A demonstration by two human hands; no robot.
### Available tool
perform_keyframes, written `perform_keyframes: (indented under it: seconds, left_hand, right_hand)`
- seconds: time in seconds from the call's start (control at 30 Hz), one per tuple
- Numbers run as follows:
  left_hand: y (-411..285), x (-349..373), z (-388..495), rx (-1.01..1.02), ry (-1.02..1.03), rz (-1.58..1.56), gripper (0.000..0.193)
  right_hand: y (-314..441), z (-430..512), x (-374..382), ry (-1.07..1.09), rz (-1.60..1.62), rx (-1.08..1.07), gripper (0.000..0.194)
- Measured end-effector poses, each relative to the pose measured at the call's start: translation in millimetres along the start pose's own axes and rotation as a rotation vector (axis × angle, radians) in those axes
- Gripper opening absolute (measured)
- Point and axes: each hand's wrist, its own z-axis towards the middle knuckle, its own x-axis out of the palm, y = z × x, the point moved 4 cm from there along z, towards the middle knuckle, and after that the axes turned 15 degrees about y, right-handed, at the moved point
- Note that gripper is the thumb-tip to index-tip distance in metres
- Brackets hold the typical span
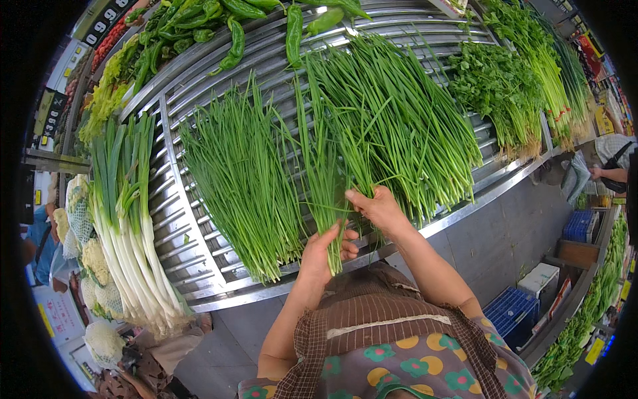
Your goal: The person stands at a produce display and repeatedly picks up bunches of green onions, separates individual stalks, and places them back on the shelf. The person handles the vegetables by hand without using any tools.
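Observation:
My left hand point(326, 247) is closed round the lower stems of a small bunch of garlic chives point(321, 189), held upright at the front edge of the metal rack. Just right of it, my right hand point(377, 207) pinches some green blades at the near edge of the larger chive pile point(398, 114); how many it grips cannot be told. A second pile of thinner chives point(244, 184) lies to the left of the held bunch. All the stems point toward me.
Leeks point(124, 219) lie at the rack's left, cauliflowers point(97, 259) beyond them. Green peppers point(237, 45) are at the back, coriander point(498, 90) at the right. The rack's metal rim point(478, 197) runs before me. People stand at far left, lower left and right. Blue crates point(511, 311) stand lower right.

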Motion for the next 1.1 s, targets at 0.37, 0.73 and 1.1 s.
perform_keyframes:
  seconds: [0.37, 0.73, 1.1]
  left_hand:
    - [6, -2, 7, 0.058, -0.105, -0.059, 0.014]
    - [-9, 9, 0, 0.093, 0.063, -0.071, 0.02]
    - [5, 14, 5, 0.047, 0.184, -0.104, 0.041]
  right_hand:
    - [39, -47, -3, -0.015, 0.073, -0.282, 0.019]
    - [91, -95, -51, -0.208, 0.281, -0.532, 0.012]
    - [6, -43, 14, 0.08, 0.096, 0.022, 0.016]
